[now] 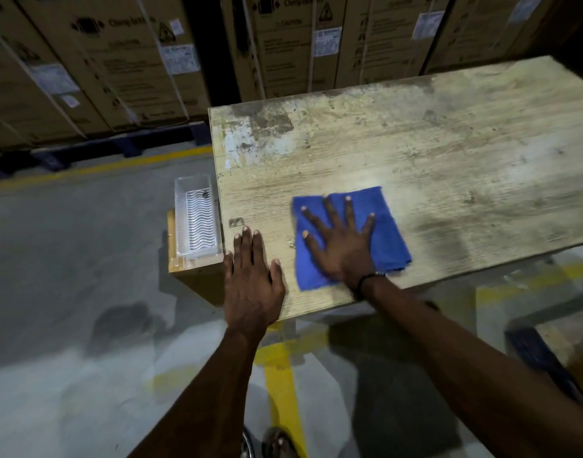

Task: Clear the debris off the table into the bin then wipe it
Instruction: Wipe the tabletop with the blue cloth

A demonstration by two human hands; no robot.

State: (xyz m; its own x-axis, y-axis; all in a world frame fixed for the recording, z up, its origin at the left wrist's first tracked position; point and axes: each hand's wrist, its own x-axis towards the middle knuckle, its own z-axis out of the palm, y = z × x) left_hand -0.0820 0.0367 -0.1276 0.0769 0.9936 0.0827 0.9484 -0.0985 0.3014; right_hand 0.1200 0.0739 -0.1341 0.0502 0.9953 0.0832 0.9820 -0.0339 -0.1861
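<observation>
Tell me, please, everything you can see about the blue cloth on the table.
The blue cloth is a soft, roughly square piece of fabric, apparently folded, with slightly uneven edges. It lies flat on the worn, pale wooden table, near its front edge and towards its left end. The right hand presses on it with fingers straight and spread, covering its middle. The left hand rests flat on the table to the cloth's left, not touching it.

Worn wooden table (432, 153) under blue cloth (387, 223)
</observation>
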